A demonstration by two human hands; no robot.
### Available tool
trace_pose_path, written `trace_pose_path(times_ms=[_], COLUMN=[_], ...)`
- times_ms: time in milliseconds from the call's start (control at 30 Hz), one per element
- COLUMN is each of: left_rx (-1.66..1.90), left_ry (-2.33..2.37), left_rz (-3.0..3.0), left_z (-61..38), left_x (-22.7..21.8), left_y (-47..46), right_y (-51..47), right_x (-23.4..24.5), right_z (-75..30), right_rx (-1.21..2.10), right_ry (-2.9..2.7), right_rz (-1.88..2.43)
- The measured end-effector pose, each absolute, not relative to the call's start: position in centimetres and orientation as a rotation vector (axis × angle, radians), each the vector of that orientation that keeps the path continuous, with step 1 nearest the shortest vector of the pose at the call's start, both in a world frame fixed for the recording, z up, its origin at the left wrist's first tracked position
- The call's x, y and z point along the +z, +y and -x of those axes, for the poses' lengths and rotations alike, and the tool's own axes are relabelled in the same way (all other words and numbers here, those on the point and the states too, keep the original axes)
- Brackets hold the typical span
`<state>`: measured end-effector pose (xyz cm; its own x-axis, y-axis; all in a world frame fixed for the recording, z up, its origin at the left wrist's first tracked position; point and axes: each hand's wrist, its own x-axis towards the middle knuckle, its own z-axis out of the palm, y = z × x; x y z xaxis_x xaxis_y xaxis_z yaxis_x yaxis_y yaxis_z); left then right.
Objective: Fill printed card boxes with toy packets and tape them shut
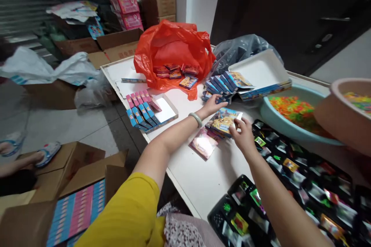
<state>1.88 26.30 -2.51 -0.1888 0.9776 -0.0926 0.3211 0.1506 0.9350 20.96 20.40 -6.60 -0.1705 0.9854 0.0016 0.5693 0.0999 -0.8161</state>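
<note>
My right hand [243, 133] pinches the right edge of a flat blue-and-yellow printed box [223, 119], which is on or just over other boxes on the table. Beneath and left of it lies a shiny pink box [203, 142]. My left hand [213, 106], with a bangle at the wrist, reaches over the table with its fingers apart. Its fingertips are at the near side of a leaning row of small blue boxes [218, 85]; whether they touch one I cannot tell. Beside that row is an open white display tray [257, 71].
A red plastic bag [174, 46] with small boxes stands at the back. Left is a display tray [166, 112] of pink and blue boxes. Basins [295, 131] of colourful bits and black compartment trays [292, 166] fill the right. Cartons [69, 170] and a person's sandalled foot [48, 154] are lower left.
</note>
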Motion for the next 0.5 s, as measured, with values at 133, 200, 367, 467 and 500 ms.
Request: trace_pose_path(times_ms=[133,200,367,467,500], left_rx=[0.944,0.880,0.674,0.540,0.467], left_ry=[2.081,2.206,2.384,2.492,2.529], left_rz=[-1.375,-1.324,-1.286,-1.233,-1.205], left_z=[4.6,7.9,11.6,12.6,13.1], left_x=[-3.5,-4.3,-7.1,-8.8,-9.2], left_y=[29.4,31.3,36.6,38.9,39.5], right_y=[20.2,19.4,16.4,14.1,13.3], right_x=[-7.0,-6.1,-3.3,-2.6,-2.5], right_z=[-22.4,-23.6,-27.1,-29.2,-29.9], right_rx=[0.959,0.914,0.925,1.010,1.019], right_ry=[-1.942,-1.978,-2.052,-2.098,-2.104], right_rz=[1.495,1.459,1.341,1.269,1.257])
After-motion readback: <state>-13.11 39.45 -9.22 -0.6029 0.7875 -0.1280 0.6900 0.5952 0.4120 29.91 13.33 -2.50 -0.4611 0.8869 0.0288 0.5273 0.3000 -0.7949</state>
